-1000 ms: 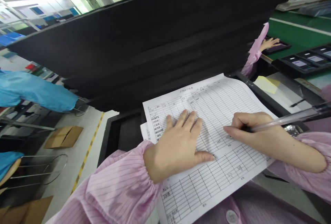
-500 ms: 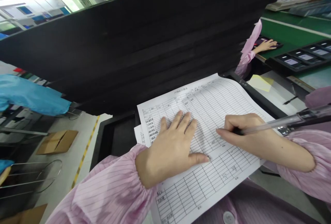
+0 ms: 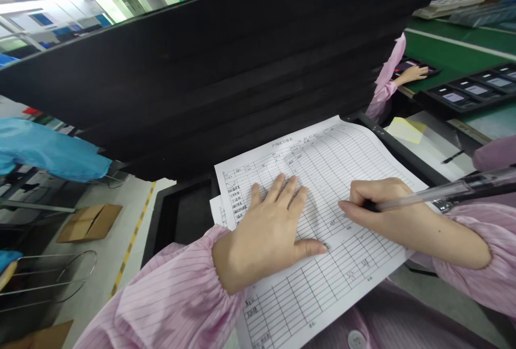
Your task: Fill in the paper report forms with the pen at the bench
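The large black upright panel [image 3: 226,75] stands just beyond the far edge of the white paper sheet printed with a black grid [image 3: 330,171], so I judge that little room is on that side. The black tray with raised rim [image 3: 156,233] shows at the left of the sheet, while the sheet's near edge reaches over the person's pink striped clothing [image 3: 403,311]. Most cells on the sheet look blank; I judge the writing is only partly done, and many cells are left. The left hand [image 3: 268,236] lies flat on the sheet's left half, its fingers spread wide and holding nothing. The right hand [image 3: 387,212], on the sheet's right part, pinches the clear plastic pen [image 3: 427,196]; its tip is hidden. Between both hands there is bare paper for moving. Short handwritten marks [image 3: 350,274] stand toward the sheet's lower right.
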`<state>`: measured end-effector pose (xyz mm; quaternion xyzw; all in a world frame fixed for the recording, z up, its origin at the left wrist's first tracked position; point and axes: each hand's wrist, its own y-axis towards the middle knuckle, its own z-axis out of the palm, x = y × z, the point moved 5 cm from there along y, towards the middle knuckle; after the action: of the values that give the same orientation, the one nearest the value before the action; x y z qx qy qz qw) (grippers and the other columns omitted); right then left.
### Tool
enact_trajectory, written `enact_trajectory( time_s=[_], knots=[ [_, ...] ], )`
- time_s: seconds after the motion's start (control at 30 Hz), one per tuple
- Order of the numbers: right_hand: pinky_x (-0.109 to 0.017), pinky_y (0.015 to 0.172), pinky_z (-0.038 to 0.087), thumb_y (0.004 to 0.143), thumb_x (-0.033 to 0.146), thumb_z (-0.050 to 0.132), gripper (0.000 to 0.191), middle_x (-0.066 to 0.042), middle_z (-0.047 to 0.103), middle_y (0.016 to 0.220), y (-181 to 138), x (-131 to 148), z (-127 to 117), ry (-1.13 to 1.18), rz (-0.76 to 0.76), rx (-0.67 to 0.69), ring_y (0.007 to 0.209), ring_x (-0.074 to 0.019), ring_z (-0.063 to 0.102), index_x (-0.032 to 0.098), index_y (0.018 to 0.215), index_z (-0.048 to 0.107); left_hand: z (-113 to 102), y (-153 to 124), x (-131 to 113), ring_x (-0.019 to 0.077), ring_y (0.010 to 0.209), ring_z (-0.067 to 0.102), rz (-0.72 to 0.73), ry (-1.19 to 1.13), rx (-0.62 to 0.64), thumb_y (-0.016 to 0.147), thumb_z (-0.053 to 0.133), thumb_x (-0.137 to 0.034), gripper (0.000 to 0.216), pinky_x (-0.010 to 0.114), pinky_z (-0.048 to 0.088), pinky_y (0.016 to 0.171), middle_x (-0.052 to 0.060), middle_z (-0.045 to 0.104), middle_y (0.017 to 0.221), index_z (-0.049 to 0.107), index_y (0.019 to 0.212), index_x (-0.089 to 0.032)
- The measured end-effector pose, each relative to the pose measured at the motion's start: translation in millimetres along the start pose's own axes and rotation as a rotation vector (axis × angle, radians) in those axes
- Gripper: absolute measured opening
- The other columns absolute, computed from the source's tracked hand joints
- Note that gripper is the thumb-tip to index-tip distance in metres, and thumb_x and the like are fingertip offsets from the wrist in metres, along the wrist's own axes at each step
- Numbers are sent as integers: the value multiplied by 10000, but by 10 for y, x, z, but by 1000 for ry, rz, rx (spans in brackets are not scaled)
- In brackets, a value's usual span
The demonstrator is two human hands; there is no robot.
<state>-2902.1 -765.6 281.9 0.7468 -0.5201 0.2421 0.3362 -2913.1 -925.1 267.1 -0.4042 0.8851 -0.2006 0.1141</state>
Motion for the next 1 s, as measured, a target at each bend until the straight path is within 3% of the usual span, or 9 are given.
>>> enact_trajectory(
  time_s=[0.23, 0.47, 1.0],
  knots=[
    [-169, 367, 259, 748, 242, 466, 303, 57, 322, 422, 9, 8, -15, 0, -16, 10, 390, -55, 295, 198, 497, 303, -1, 6, 6, 361, 1439, 9, 0, -20, 18, 901, 272, -691, 853, 670, 139, 1104, 163, 50, 1559, 109, 1510, -117],
    [-174, 353, 245, 752, 262, 468, 323, 53, 303, 430, 7, -25, 3, 57, 37, 34, 396, -57, 276, 202, 490, 288, -8, 1, -4, 360, 1439, -11, 1, -29, 26, 856, 281, -760, 936, 670, 127, 1101, 174, 43, 1557, 97, 1507, -114],
    [-195, 352, 226, 732, 262, 463, 301, 56, 273, 435, 23, -22, -24, 49, 62, -23, 398, -65, 258, 209, 493, 288, 0, -16, 2, 363, 1442, -2, 3, -49, 14, 895, 307, -693, 868, 679, 130, 1099, 175, 58, 1559, 113, 1507, -110]
  ],
)
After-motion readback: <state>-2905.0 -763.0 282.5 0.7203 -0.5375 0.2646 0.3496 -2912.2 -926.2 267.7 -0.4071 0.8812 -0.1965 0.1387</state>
